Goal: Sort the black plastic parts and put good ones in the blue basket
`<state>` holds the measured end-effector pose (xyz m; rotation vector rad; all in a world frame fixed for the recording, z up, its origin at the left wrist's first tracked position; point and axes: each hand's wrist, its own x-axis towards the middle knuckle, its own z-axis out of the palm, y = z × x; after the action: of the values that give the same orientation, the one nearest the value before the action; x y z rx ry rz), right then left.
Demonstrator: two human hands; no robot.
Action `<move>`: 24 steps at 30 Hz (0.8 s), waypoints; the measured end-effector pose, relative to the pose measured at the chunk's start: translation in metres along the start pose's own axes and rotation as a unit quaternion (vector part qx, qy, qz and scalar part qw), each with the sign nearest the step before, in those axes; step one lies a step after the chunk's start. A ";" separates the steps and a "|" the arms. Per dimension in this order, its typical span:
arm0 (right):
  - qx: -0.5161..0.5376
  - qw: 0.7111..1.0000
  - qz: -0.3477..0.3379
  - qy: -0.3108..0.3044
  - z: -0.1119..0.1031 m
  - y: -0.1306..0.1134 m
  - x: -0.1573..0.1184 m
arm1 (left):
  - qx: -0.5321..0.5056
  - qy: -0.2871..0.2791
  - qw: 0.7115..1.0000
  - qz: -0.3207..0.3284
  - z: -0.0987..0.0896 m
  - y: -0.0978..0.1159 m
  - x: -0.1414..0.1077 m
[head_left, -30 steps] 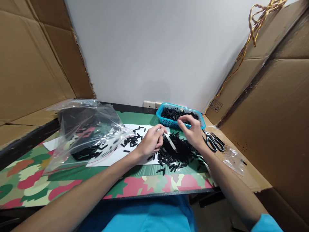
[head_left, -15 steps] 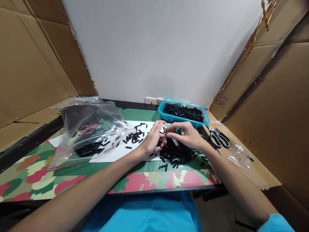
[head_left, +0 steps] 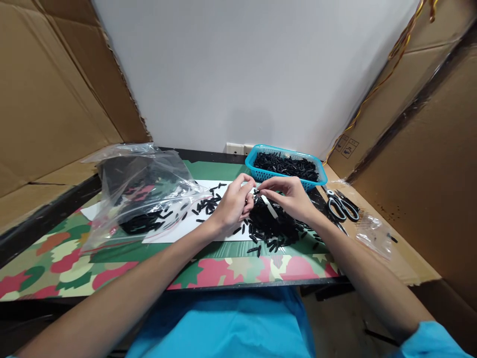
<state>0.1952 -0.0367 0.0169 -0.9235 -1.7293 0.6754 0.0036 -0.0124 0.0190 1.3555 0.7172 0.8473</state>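
Note:
My left hand (head_left: 235, 201) is closed, its fingers curled over the left side of a heap of small black strip-like pieces (head_left: 274, 229); what it grips is hidden by the fingers. My right hand (head_left: 288, 196) faces it, thumb and forefinger pinched on a small black piece (head_left: 256, 191) close to the left fingertips. Below the right hand, a narrow white strip (head_left: 270, 207) shows against the heap. More loose black pieces (head_left: 208, 204) are scattered on a white sheet (head_left: 179, 233) left of my hands.
A blue basket (head_left: 323, 180) full of black pieces stands behind my hands. On the left lies a clear zip bag (head_left: 149, 174) with black pieces inside. Scissors (head_left: 342, 206) and a small clear bag (head_left: 374, 236) are at the right. Cardboard walls (head_left: 417, 149) flank the table.
The view has shifted slightly. My left fingers have curled in more, and the pinched black piece and the white strip now show more clearly between and below my hands.

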 end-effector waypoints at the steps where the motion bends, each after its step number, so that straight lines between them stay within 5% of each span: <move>1: 0.000 1.000 -0.001 0.016 0.001 0.002 0.000 | 0.004 -0.006 1.000 0.007 -0.001 0.001 0.001; 10: 0.016 0.995 -0.006 0.095 0.007 0.003 -0.001 | 0.014 -0.011 1.000 0.011 0.004 -0.002 -0.002; 24: 0.025 0.995 0.035 0.095 0.012 0.009 0.005 | 0.005 -0.005 0.998 0.056 0.002 -0.002 0.001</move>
<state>0.1850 -0.0277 0.0082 -0.9846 -1.5128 0.6512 0.0060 -0.0132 0.0170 1.4175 0.6439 0.9265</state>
